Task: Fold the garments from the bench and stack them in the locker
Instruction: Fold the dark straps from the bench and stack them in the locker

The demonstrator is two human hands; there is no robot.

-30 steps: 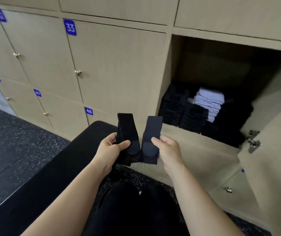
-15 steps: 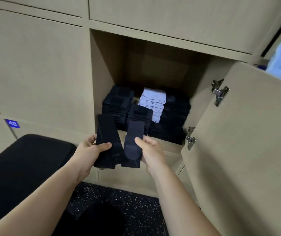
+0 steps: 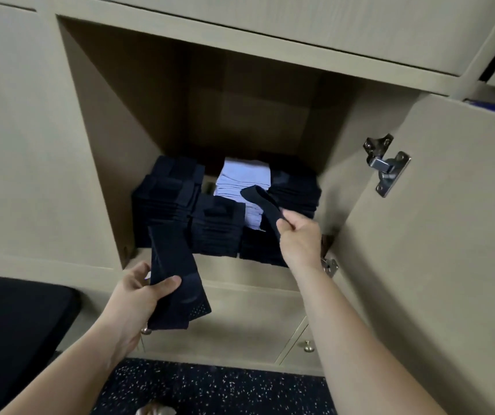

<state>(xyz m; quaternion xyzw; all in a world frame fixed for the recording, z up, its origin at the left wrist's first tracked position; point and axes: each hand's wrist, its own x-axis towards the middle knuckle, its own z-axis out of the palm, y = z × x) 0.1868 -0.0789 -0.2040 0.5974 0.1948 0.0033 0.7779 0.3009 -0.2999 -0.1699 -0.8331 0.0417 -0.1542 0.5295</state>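
Observation:
My left hand (image 3: 138,298) grips a dark navy sock (image 3: 174,274) upright, just below the open locker (image 3: 96,139). My right hand (image 3: 298,235) pinches a second dark sock (image 3: 262,202) and holds it inside the locker mouth, over the front right stack. Inside the locker sit several stacks of folded dark garments (image 3: 168,199) and one pale lilac stack (image 3: 241,181) in the middle rear. The black bench (image 3: 15,333) lies at lower left.
The locker door (image 3: 438,235) stands open to the right, its metal hinge (image 3: 385,164) facing me. Shut locker doors with small brass knobs (image 3: 308,345) run below. Dark speckled floor (image 3: 210,387) lies underneath.
The view moved closer to the locker. My hands separated: the right hand carried its sock up into the locker mouth, while the left hand stayed low with the other sock.

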